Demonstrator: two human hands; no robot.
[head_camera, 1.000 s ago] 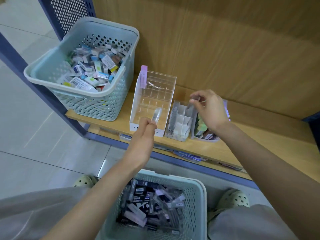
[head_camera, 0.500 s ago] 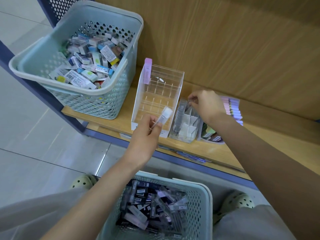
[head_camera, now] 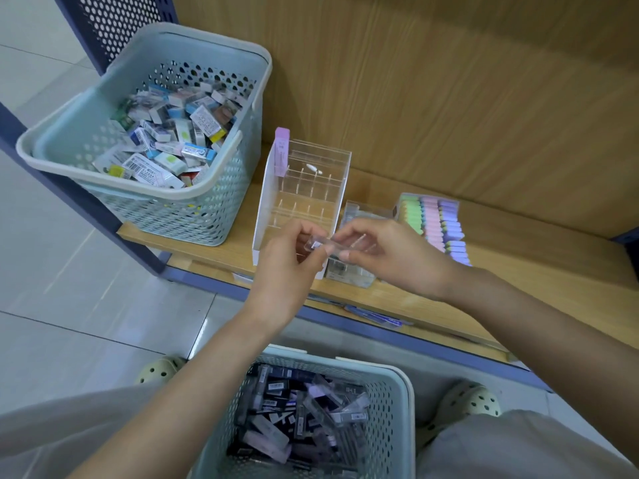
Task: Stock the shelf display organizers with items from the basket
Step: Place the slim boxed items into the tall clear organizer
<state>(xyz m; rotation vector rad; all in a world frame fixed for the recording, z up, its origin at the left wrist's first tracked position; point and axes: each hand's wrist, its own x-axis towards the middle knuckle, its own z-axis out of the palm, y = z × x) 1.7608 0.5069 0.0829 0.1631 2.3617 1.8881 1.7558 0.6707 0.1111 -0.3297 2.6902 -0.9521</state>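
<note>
Two hands, left hand (head_camera: 287, 267) and right hand (head_camera: 397, 257), pinch a clear case (head_camera: 321, 244) crosswise at the lower edge of the centre-frame organizer (head_camera: 311, 188).

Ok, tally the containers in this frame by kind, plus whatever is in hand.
Pale blue perforated plastic baskets: 2
Tall clear acrylic tiered organizer: 1
Low clear divided organizer: 1
Clear tray of pastel pieces: 1
Small clear plastic tube, pinched between left hand and right hand: 1
Total: 6
</note>
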